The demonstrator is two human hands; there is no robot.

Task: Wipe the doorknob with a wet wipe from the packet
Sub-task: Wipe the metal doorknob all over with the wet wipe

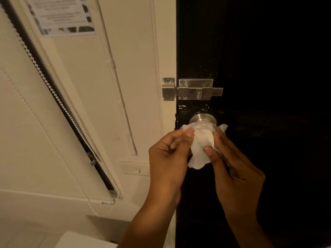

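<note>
A round steel doorknob sticks out of the black door. A crumpled white wet wipe is draped over its front, so only the knob's upper rim shows. My left hand pinches the wipe's left edge between thumb and fingers. My right hand grips the wipe's right side, thumb pressed on its front. The packet is not in view.
A steel slide bolt sits just above the knob, its keeper on the cream wall. A light switch is left of my hands. A roller blind with a bead chain and a paper notice hang further left.
</note>
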